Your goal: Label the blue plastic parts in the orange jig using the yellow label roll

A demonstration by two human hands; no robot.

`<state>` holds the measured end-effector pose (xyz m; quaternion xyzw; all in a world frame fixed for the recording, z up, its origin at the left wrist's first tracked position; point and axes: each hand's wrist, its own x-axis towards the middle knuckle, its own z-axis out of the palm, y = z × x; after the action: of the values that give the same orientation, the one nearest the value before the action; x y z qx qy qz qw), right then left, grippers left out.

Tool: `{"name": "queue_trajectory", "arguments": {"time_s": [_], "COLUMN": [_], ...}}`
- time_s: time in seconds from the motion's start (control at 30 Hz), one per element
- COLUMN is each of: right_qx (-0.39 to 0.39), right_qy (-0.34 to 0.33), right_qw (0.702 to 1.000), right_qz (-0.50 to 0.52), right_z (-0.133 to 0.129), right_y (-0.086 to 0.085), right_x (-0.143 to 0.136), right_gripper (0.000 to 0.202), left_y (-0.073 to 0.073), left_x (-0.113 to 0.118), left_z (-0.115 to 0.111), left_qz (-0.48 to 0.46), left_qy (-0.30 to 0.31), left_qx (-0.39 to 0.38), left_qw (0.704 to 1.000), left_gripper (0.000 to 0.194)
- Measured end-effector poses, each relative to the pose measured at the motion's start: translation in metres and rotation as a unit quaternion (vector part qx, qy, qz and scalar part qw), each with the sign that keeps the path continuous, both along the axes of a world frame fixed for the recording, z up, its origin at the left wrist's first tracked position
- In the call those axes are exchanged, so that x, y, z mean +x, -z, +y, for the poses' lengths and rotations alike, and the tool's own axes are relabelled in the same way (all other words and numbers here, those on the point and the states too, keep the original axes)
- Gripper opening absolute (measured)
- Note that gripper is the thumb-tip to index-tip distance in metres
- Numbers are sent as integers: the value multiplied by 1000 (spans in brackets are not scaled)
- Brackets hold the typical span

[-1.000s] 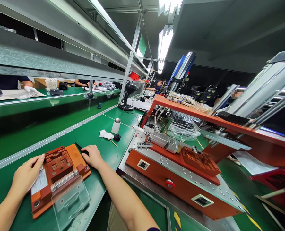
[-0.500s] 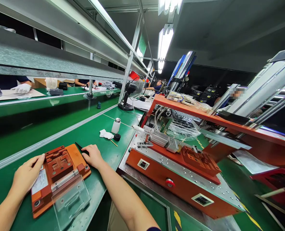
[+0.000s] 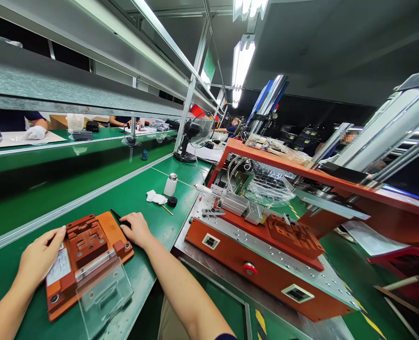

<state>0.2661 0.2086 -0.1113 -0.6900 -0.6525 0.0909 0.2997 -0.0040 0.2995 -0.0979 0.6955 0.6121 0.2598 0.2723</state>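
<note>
An orange-brown fixture (image 3: 89, 241) lies on the green bench at the lower left, its clear hinged cover (image 3: 105, 295) swung open toward me. My left hand (image 3: 41, 255) is closed on the fixture's left edge, beside a white label (image 3: 59, 267). At the opposite edge, my right hand (image 3: 137, 229) rests with curled fingers against the fixture's upper right side, near a thin black pen-like tool (image 3: 115, 215). The fingertips of the right hand are partly hidden, and whether they hold anything is unclear.
A white bottle (image 3: 170, 184), a black cap (image 3: 172, 202) and white tissue (image 3: 156, 197) with a wooden stick stand further back. An orange press machine (image 3: 245, 269) with a red button is at the right. A black fan (image 3: 186, 141) stands behind; co-workers sit across the bench.
Both my hands and the fixture have stayed in place. Across the bench, a co-worker's gloved hand has shifted slightly and closed up.
</note>
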Motion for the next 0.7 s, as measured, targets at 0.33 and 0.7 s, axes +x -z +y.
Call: {"name": "queue_trajectory", "arguments": {"time_s": [0.33, 0.7], "right_qx": [-3, 2], "right_qy": [-2, -5], "right_qw": [1000, 1000], "right_qz": [0, 1], "right_z": [2, 2], "right_y": [1, 1], "right_x": [0, 0], "right_gripper": [24, 24], "left_y": [-1, -1], "left_x": [2, 1], "left_z": [1, 1], "left_qz": [0, -2], "left_qy": [-10, -6], "left_qx": [-40, -37], "left_qw": [999, 999], "left_gripper": [50, 51]}}
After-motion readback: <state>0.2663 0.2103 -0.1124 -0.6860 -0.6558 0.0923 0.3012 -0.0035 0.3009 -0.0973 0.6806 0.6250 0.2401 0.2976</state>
